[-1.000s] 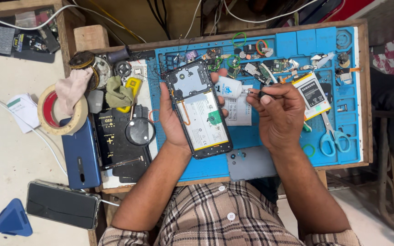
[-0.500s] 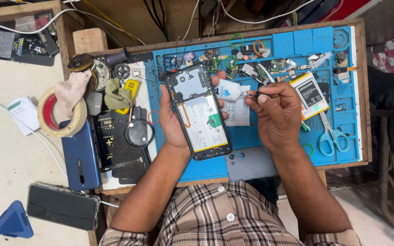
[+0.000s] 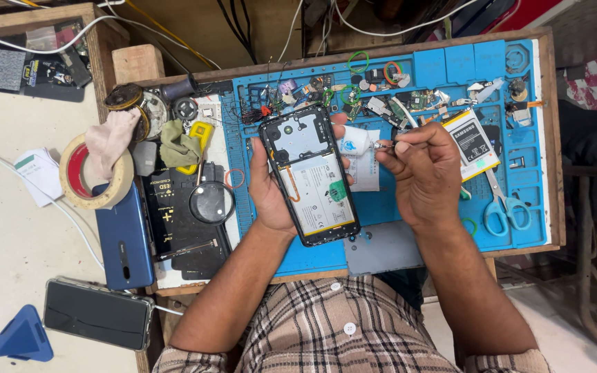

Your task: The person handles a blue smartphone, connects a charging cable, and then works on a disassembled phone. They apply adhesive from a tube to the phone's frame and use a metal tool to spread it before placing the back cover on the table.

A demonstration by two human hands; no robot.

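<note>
My left hand (image 3: 271, 197) holds an opened smartphone (image 3: 310, 173) with its back cover off, white battery and black frame showing, above the blue repair mat (image 3: 443, 76). My right hand (image 3: 423, 173) is to the right of the phone, fingers pinched on a thin metal tool (image 3: 383, 145) whose tip points toward the phone's upper right edge. A small white tube (image 3: 354, 141) lies between the hands, partly behind the phone.
A loose battery (image 3: 475, 141) and blue-handled scissors (image 3: 502, 204) lie right of my hand. Small parts crowd the mat's top. On the left are a tape roll (image 3: 84, 176), a magnifier (image 3: 211, 202), a blue phone (image 3: 124, 238) and a dark phone (image 3: 97, 314). A grey back cover (image 3: 381, 249) lies near the front edge.
The right hand has shifted slightly, bringing the tool tip closer to the phone's upper right edge. The left hand and phone stay almost still.
</note>
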